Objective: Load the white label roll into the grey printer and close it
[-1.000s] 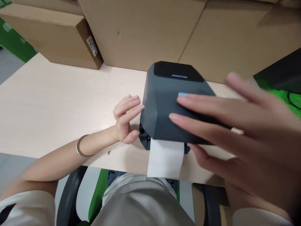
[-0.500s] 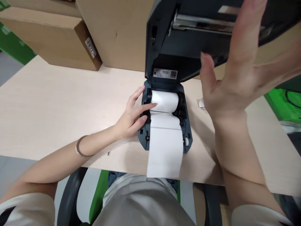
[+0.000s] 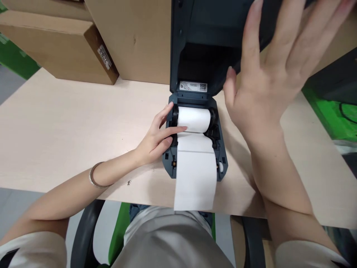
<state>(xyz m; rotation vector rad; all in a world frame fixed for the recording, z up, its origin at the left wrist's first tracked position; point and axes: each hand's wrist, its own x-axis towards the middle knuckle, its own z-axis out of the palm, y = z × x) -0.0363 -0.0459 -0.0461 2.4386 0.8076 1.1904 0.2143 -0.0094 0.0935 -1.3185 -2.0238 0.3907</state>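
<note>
A dark label printer (image 3: 223,175) stands on the table with its lid (image 3: 206,29) raised. Inside it lies a white label roll (image 3: 195,117), and a strip of labels (image 3: 195,182) runs from it over the front and past the table's edge. My left hand (image 3: 156,139) rests on the printer's left side, fingers spread, the index fingertip on the roll. My right hand (image 3: 270,74) is raised at the lid's right side, fingers stretched out and nothing in its grasp. Whether it touches the lid I cannot tell; it hides part of it.
A cardboard box (image 3: 50,48) with a small label stands at the back left. A larger cardboard panel (image 3: 134,52) is behind the printer. Green material (image 3: 326,115) and a dark object (image 3: 334,82) are at the right. The chair's armrests flank my body below the table (image 3: 69,130).
The lid has swung further back and up, its metal bar now out of sight. My right hand has moved left and turned, more fingers showing. My left hand has barely shifted.
</note>
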